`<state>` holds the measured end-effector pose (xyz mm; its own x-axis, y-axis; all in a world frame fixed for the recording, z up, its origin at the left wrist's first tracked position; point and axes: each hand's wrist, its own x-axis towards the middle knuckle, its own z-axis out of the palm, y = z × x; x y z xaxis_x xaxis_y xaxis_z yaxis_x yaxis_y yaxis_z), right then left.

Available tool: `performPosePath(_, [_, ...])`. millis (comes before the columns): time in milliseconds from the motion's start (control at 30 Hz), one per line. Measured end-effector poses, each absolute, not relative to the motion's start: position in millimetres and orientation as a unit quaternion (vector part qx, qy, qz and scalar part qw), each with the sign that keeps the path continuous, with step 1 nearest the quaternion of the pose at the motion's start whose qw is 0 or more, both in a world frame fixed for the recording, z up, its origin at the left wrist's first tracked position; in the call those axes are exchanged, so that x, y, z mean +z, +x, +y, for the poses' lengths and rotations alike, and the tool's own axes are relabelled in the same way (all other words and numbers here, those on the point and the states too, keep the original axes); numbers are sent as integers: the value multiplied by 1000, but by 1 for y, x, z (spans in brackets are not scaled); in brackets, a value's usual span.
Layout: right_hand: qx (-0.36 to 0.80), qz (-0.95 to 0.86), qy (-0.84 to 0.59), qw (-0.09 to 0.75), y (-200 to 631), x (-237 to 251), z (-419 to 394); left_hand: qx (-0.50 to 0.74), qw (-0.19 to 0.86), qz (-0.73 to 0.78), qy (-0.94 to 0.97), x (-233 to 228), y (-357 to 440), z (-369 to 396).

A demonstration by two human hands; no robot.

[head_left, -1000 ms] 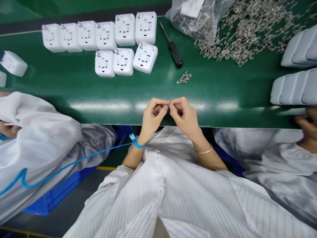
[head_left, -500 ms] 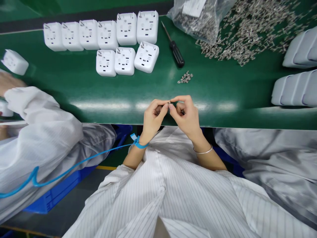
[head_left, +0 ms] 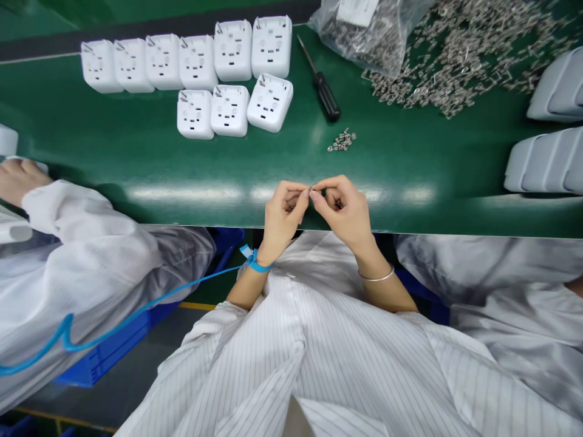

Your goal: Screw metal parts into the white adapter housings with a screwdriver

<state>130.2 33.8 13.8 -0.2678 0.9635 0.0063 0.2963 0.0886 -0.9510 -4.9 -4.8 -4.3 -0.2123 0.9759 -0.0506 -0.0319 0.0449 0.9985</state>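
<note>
My left hand (head_left: 283,212) and my right hand (head_left: 347,211) meet fingertip to fingertip over the front edge of the green bench. Both are closed in a pinch on a tiny metal part (head_left: 311,189) between them, too small to make out fully. More small metal pieces show dark in the curled fingers of each palm. Beyond my hands lies a small heap of metal parts (head_left: 342,141). A black-handled screwdriver (head_left: 326,97) rests behind that heap, its tip pointing away from me.
White plug adapters (head_left: 230,110) stand in two rows at the back left. A plastic bag of metal parts (head_left: 364,36) lies beside a wide loose pile (head_left: 450,60). Grey cases (head_left: 544,159) sit at right. A co-worker's hand (head_left: 22,179) is at left; a blue cord (head_left: 182,283) runs from my left wrist.
My hands stay together at the same spot, with only slight finger movement. At left the co-worker's hand has come down onto a white object, and the tilted adapter there is no longer seen.
</note>
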Motion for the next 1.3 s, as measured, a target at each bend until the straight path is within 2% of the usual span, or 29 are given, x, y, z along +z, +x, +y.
performPosePath(500, [513, -646, -464, 323, 139, 17, 38, 513, 383, 586, 497, -8, -7, -6])
performPosePath(1033, [526, -575, -470, 414, 135, 8, 35, 528, 519, 536, 406, 1, -12, -2])
performPosePath(1300, [563, -596, -444, 362, 137, 8, 36, 537, 539, 525, 380, 0, -17, 1])
